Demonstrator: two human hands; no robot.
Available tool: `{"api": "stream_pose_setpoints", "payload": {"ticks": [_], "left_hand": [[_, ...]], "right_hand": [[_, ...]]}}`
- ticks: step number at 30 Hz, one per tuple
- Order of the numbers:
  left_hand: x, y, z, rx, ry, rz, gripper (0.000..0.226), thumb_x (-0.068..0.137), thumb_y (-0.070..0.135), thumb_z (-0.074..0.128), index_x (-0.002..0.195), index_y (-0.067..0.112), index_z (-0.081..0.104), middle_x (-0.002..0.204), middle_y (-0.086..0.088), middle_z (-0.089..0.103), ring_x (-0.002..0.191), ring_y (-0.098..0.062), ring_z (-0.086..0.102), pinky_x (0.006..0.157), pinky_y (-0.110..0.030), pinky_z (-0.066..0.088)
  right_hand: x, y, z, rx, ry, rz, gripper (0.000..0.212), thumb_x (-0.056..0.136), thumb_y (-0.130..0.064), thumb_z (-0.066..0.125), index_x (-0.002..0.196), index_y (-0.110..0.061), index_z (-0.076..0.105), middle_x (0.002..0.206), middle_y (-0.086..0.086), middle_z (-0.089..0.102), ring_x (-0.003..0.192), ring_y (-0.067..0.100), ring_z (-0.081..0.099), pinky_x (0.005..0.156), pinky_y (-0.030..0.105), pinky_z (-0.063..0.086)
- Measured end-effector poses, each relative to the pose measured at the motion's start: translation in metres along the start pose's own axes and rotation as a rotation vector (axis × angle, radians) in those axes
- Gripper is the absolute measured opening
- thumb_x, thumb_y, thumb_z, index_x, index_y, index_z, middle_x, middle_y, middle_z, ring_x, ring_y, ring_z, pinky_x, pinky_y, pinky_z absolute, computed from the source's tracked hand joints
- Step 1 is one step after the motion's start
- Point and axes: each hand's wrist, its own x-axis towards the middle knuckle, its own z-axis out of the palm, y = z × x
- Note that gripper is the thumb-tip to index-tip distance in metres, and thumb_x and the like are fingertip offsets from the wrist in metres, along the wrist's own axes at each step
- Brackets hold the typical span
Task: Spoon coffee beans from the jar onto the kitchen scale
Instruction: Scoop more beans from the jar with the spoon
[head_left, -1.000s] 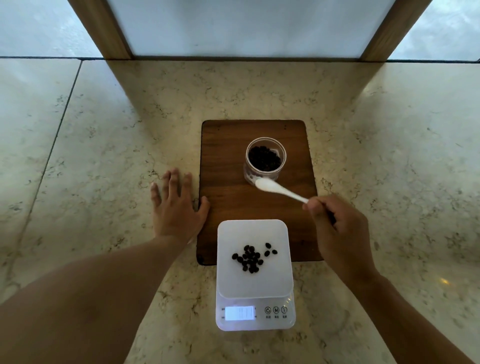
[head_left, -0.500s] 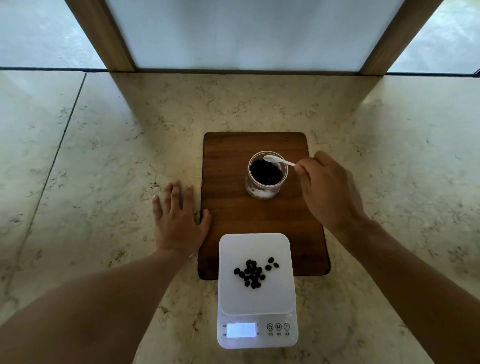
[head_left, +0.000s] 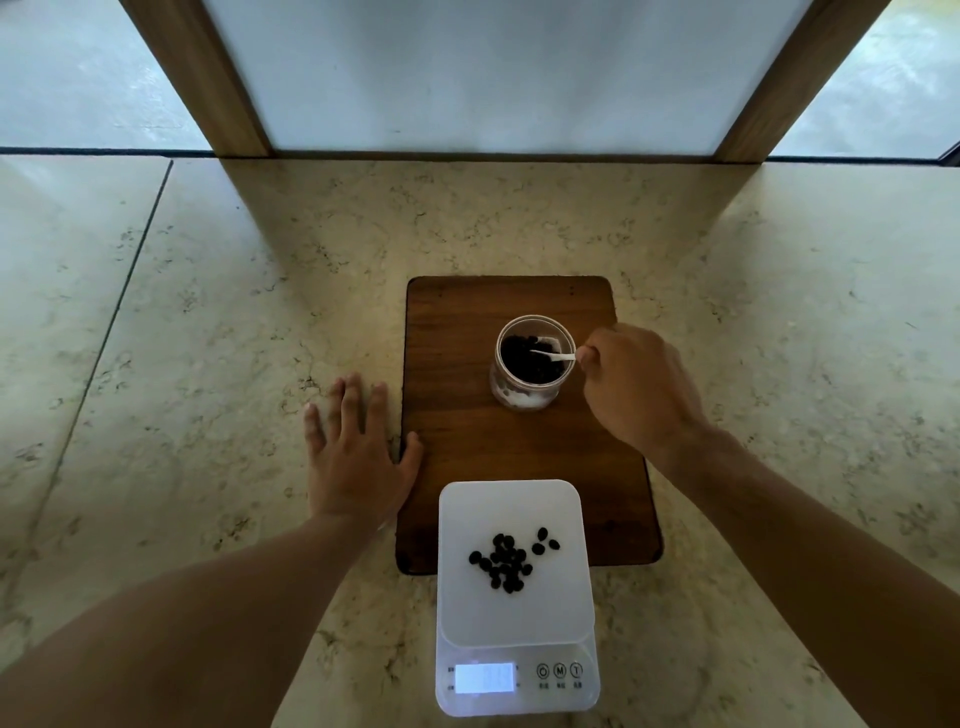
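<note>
Change since earlier frames: right hand (head_left: 636, 387) moves from beside the scale to the jar; spoon bowl now sits inside the jar mouth. Left hand, scale and bean pile keep their places.
Right hand: fingers closed on the spoon (head_left: 555, 355) handle, just right of the jar rim.
Spoon: white; handle crosses the right side of the rim, bowl dipped among the beans in the jar. Load in the bowl cannot be told.
Left hand (head_left: 356, 457): open, fingers spread, palm flat on the surface (head_left: 208, 364); thumb touches the left edge of the board.
Jar (head_left: 532, 366): clear glass, upright, lid off, standing on the far right part of the board; dark coffee beans (head_left: 524, 364) fill its lower portion.
Board (head_left: 457, 415): dark wood, rounded corners, lying flat on the marble surface.
Scale (head_left: 514, 597): white, nearest the camera, its far edge overlapping the near edge of the board; display lit, digits unreadable.
Beans on scale (head_left: 506, 564): loose cluster near the platform centre, with three beans just to its right.
</note>
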Motion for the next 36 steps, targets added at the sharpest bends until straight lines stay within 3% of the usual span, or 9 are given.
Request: {"api": "stream_pose_setpoints", "payload": {"ticks": [8, 13, 16, 18, 20, 23, 27, 31, 36], "left_hand": [[-0.001, -0.001, 0.001, 0.000, 0.000, 0.002, 0.080, 0.088, 0.062, 0.026, 0.154, 0.016, 0.025, 0.165, -0.016, 0.017, 0.154, -0.032, 0.004, 0.123, -0.056, 0.004], [0.000, -0.001, 0.001, 0.010, 0.005, 0.009, 0.081, 0.088, 0.062, 0.026, 0.154, 0.015, 0.027, 0.164, -0.018, 0.019, 0.154, -0.033, 0.007, 0.123, -0.057, 0.007], [0.000, -0.002, 0.002, 0.006, 0.003, 0.011, 0.081, 0.088, 0.062, 0.026, 0.154, 0.015, 0.026, 0.165, -0.017, 0.019, 0.154, -0.033, 0.006, 0.123, -0.057, 0.007], [0.000, -0.002, 0.002, 0.009, 0.004, 0.011, 0.081, 0.088, 0.062, 0.026, 0.154, 0.015, 0.026, 0.164, -0.018, 0.019, 0.154, -0.033, 0.006, 0.123, -0.057, 0.007], [0.000, -0.002, 0.002, 0.010, 0.004, 0.010, 0.081, 0.088, 0.062, 0.026, 0.154, 0.015, 0.026, 0.164, -0.017, 0.019, 0.154, -0.033, 0.006, 0.123, -0.057, 0.007], [0.000, -0.001, 0.001, 0.008, 0.004, 0.007, 0.081, 0.088, 0.062, 0.026, 0.154, 0.015, 0.025, 0.165, -0.017, 0.018, 0.154, -0.033, 0.006, 0.123, -0.056, 0.006], [0.000, -0.001, 0.001, 0.007, 0.004, 0.009, 0.081, 0.088, 0.062, 0.025, 0.154, 0.015, 0.026, 0.165, -0.017, 0.018, 0.154, -0.033, 0.006, 0.123, -0.056, 0.005], [-0.001, -0.001, 0.000, 0.013, 0.002, 0.015, 0.081, 0.088, 0.062, 0.024, 0.154, 0.015, 0.026, 0.165, -0.017, 0.018, 0.154, -0.033, 0.005, 0.123, -0.056, 0.006], [0.000, 0.000, 0.000, 0.017, -0.002, 0.010, 0.083, 0.088, 0.063, 0.021, 0.155, 0.015, 0.024, 0.165, -0.017, 0.016, 0.154, -0.032, 0.004, 0.123, -0.055, 0.004]], "right_hand": [[0.012, 0.001, 0.000, 0.207, -0.148, 0.232, 0.034, 0.096, -0.025, 0.049, 0.070, -0.012, 0.066, 0.058, 0.003, 0.061, 0.052, 0.016, 0.055, 0.046, 0.023, 0.033], [0.016, 0.002, -0.001, 0.326, -0.227, 0.360, 0.035, 0.094, -0.027, 0.052, 0.076, -0.006, 0.073, 0.069, 0.012, 0.069, 0.053, 0.019, 0.054, 0.048, 0.027, 0.039], [0.018, 0.002, -0.002, 0.345, -0.308, 0.376, 0.031, 0.092, -0.023, 0.049, 0.092, -0.004, 0.074, 0.089, 0.015, 0.073, 0.078, 0.029, 0.066, 0.070, 0.039, 0.055], [0.019, 0.002, -0.002, 0.351, -0.338, 0.366, 0.031, 0.091, -0.019, 0.048, 0.100, -0.003, 0.072, 0.101, 0.018, 0.072, 0.096, 0.036, 0.066, 0.087, 0.046, 0.054], [0.020, 0.003, -0.002, 0.370, -0.335, 0.376, 0.029, 0.091, -0.017, 0.049, 0.101, -0.002, 0.072, 0.103, 0.018, 0.071, 0.098, 0.035, 0.065, 0.089, 0.046, 0.053], [0.021, 0.007, 0.002, 0.401, -0.337, 0.399, 0.027, 0.091, -0.017, 0.051, 0.099, -0.003, 0.073, 0.093, 0.011, 0.067, 0.086, 0.025, 0.059, 0.087, 0.044, 0.052], [0.021, 0.007, 0.003, 0.325, -0.329, 0.384, 0.033, 0.098, -0.025, 0.051, 0.083, -0.008, 0.075, 0.069, 0.003, 0.060, 0.062, 0.018, 0.054, 0.064, 0.036, 0.050], [0.020, 0.014, 0.005, 0.489, -0.351, 0.414, 0.026, 0.094, -0.014, 0.049, 0.096, 0.000, 0.071, 0.079, 0.005, 0.058, 0.076, 0.021, 0.052, 0.073, 0.036, 0.046], [0.019, 0.019, 0.005, 0.644, -0.357, 0.511, 0.023, 0.090, -0.015, 0.050, 0.076, -0.014, 0.068, 0.065, -0.007, 0.053, 0.058, 0.007, 0.045, 0.056, 0.025, 0.038]]}}
